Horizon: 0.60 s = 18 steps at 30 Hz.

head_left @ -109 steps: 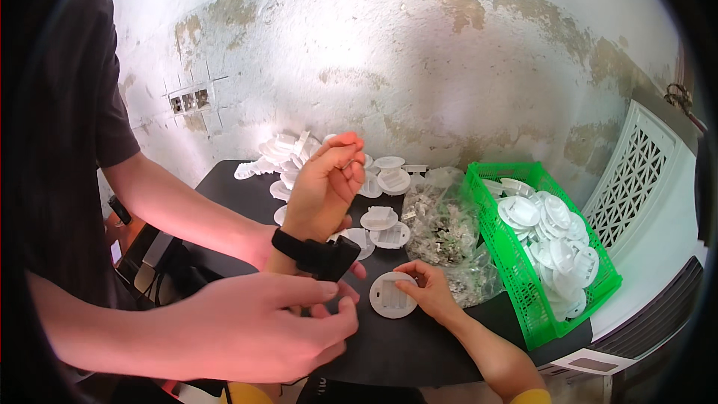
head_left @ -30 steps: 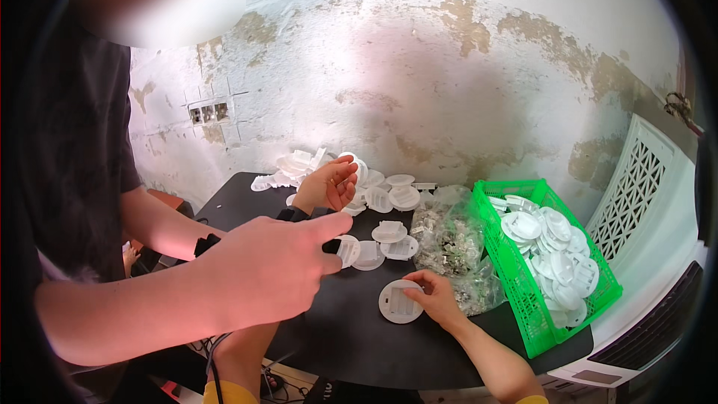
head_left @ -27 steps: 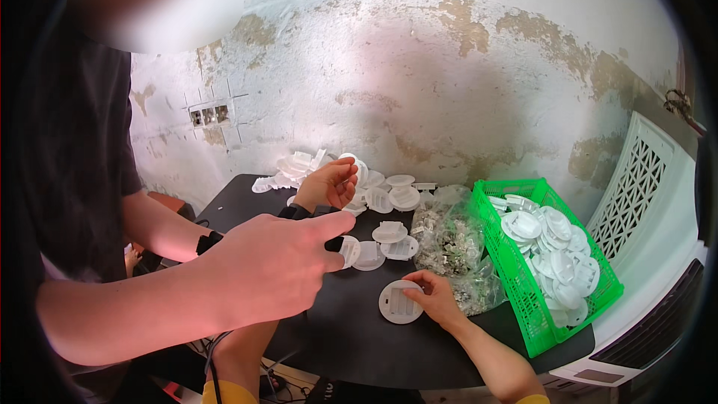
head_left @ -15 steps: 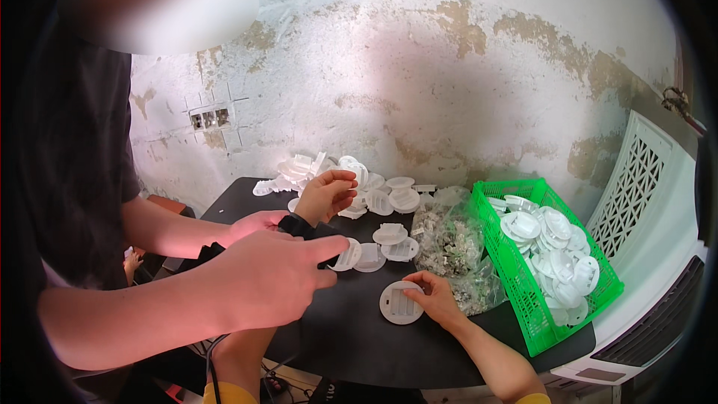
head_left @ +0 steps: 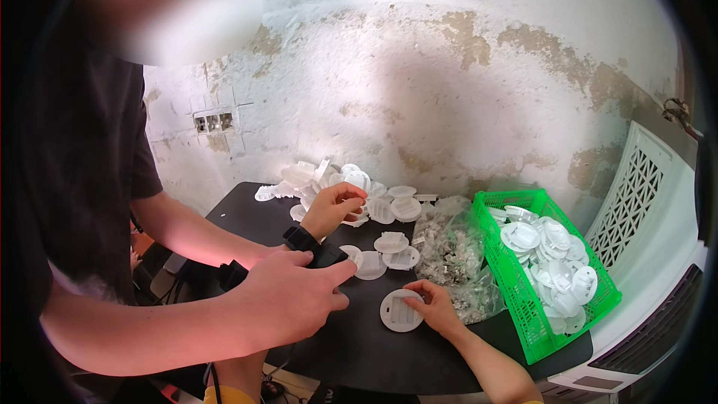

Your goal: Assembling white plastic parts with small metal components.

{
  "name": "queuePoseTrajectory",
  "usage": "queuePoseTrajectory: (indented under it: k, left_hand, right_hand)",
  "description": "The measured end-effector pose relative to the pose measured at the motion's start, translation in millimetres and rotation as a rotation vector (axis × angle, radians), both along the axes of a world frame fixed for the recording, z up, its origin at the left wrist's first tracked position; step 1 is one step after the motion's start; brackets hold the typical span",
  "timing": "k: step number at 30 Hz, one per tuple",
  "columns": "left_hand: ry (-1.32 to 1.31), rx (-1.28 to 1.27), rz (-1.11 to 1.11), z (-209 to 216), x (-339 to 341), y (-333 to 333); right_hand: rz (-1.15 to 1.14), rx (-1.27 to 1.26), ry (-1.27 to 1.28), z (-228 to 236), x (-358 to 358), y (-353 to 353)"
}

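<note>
My left hand (head_left: 329, 209) is raised in front of a heap of white plastic parts (head_left: 305, 174), fingers loosely curled and apart, with nothing visible in them. A black strapped device (head_left: 301, 238) sits round its wrist. Another person's hands (head_left: 295, 303) work at that wrist and hide much of my left forearm; a black piece (head_left: 329, 256) is by their fingers. Low over the table, my right hand (head_left: 434, 308) pinches the right rim of a round white plastic cover (head_left: 399, 311) with slots. Several similar covers (head_left: 370, 265) lie just beyond it.
Clear bags of small metallic-looking parts (head_left: 449, 251) lie right of the covers. A green basket (head_left: 516, 307) full of white covers stands at the table's right edge. Beside the black table (head_left: 336, 363) is a white appliance (head_left: 636, 314). The other person (head_left: 82, 150) stands close at my left.
The view has shifted slightly. The other person's hands have moved a little right and down at my left wrist, where more of the black device shows. My right hand still holds the cover.
</note>
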State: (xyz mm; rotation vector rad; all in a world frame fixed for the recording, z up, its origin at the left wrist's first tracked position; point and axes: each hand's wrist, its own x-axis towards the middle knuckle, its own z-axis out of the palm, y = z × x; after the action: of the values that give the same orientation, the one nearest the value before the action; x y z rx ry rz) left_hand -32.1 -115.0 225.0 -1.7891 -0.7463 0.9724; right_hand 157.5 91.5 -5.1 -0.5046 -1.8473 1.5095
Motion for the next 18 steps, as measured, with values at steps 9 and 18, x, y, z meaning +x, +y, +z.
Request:
queuePoseTrajectory:
  k: [9, 18]
  left_hand:
    - [0.297, 0.063, 0.134, -27, 2, -1]
    - [0.304, 0.018, 0.137, -25, 17, 13]
  right_hand:
    - [0.016, 0.057, 0.022, 9, -5, -11]
    - [-0.033, 0.047, 0.038, 6, 2, -2]
